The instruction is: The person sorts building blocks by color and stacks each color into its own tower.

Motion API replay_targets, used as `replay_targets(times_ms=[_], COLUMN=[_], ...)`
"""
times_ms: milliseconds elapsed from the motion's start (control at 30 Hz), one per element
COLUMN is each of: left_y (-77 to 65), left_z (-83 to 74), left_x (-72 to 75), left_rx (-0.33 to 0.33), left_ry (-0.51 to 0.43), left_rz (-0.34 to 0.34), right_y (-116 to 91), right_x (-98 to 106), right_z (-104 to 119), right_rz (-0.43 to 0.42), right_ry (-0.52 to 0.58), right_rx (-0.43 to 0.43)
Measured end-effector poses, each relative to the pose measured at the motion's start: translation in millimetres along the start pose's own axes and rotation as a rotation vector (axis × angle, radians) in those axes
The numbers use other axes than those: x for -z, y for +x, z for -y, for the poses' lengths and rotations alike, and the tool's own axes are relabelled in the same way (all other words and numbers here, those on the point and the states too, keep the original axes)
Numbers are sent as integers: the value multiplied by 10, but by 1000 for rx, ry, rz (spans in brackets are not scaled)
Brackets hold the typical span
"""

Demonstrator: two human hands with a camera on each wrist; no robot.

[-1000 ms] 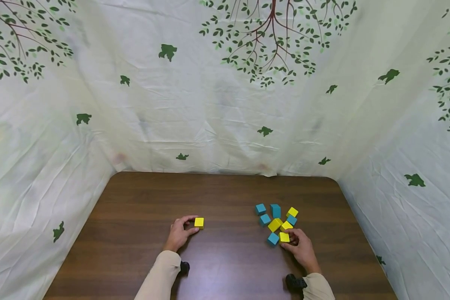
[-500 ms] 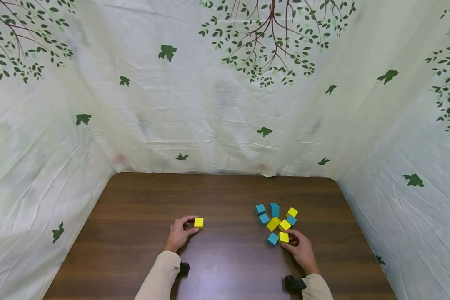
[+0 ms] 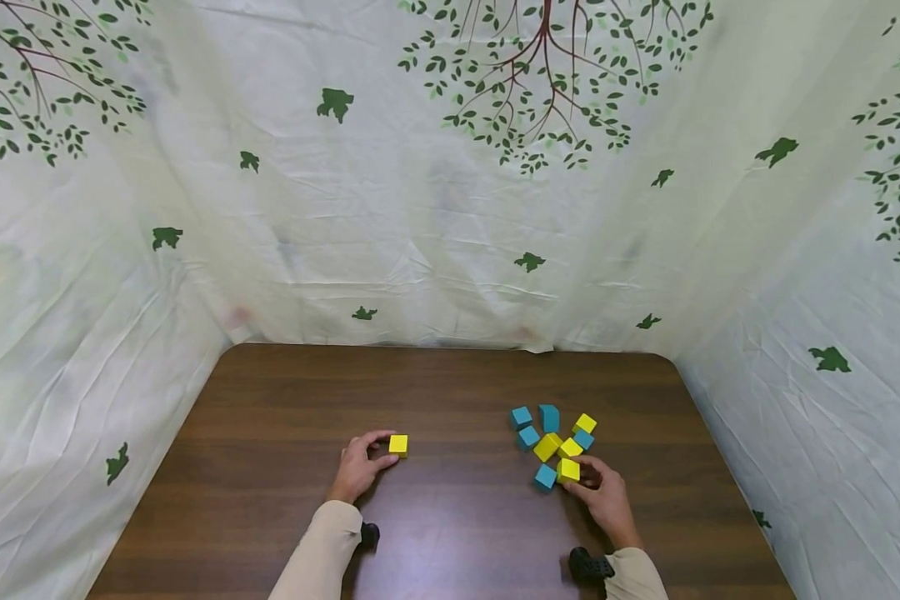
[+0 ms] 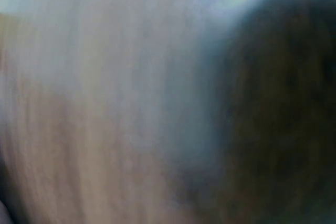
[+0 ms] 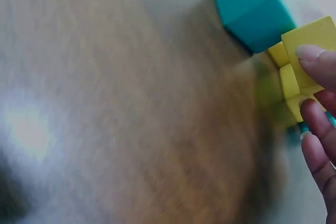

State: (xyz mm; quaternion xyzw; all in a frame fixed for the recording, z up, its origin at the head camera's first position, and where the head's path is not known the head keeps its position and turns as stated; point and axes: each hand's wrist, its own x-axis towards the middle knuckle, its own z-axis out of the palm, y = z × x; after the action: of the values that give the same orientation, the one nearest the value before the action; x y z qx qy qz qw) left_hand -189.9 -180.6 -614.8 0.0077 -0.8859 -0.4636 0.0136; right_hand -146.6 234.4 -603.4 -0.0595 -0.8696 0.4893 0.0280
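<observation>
On the left of the table my left hand (image 3: 357,468) pinches a yellow cube (image 3: 398,446) between thumb and fingers. My right hand (image 3: 604,498) grips another yellow cube (image 3: 567,471) at the near side of a loose group of cubes. In the right wrist view the thumb (image 5: 317,65) presses on that yellow cube's face. Close beside it lies a blue cube (image 3: 545,477), which shows large and teal in the right wrist view. Behind are two yellow cubes (image 3: 547,447) side by side. The left wrist view is too blurred to show the hand's work.
Several more blue blocks (image 3: 549,418) and a yellow cube (image 3: 584,424) make up the back of the group. The brown table (image 3: 450,525) ends at a white cloth (image 3: 450,250) printed with leaves, which hangs behind and at both sides.
The yellow cube in my right hand has risen slightly. Cubes behind it first shifted a little left. My left hand keeps its place with its cube.
</observation>
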Motion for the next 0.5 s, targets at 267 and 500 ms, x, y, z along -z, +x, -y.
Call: replay_targets(times_ms=[267,500], left_y=[1,-8], left_z=[2,6], left_x=[-7,1], left_rx=[-9,-9], left_ry=[-2,-4], left_rz=[-6,0], right_y=[17,108], right_x=[-68,-309], right_z=[198,459], right_rz=[-30,12], right_ry=[42,123], right_rx=[81,155])
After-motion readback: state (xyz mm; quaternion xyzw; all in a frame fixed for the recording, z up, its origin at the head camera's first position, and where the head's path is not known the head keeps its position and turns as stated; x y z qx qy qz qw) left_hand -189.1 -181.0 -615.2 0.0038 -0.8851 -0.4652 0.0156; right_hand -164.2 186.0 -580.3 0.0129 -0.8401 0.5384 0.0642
